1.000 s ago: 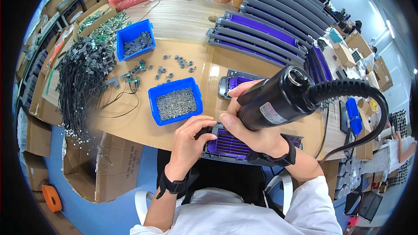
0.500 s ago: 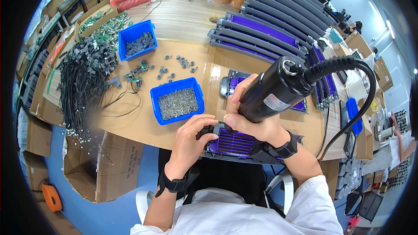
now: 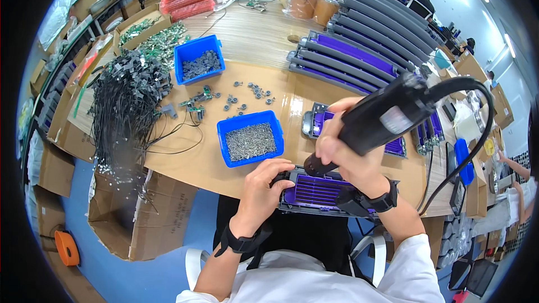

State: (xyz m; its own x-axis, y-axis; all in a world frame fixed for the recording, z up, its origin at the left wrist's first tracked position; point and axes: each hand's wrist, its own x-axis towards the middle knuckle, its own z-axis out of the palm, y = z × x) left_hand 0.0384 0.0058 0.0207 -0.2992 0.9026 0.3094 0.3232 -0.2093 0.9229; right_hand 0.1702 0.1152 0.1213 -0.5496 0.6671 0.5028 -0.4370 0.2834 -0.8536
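Observation:
My right hand [image 3: 348, 154] is wrapped around a thick black electric screwdriver [image 3: 365, 120], a curled cable running off its top end. The tool leans, its nose down over the upper edge of a purple and grey plastic housing [image 3: 314, 189] with slats. Whether the bit touches the housing cannot be made out. At the housing's left end, my left hand [image 3: 264, 185] grips it between thumb and fingers. Just beyond that hand stands a blue bin of small screws [image 3: 250, 141]. Another purple and grey housing [image 3: 317, 120] lies behind, partly hidden by my right hand.
A second blue bin [image 3: 199, 62] holds small grey parts, and loose grey rollers [image 3: 261, 91] lie near it. Black cables [image 3: 126, 112] are heaped at left beside green circuit boards [image 3: 163, 42]. Long grey and purple panels [image 3: 359, 47] are stacked at back right. An open carton [image 3: 163, 213] stands below.
The screwdriver has shifted from the housing's left end to the right and tilted, its nose now showing. My left hand keeps its hold. The whole view has swung slightly.

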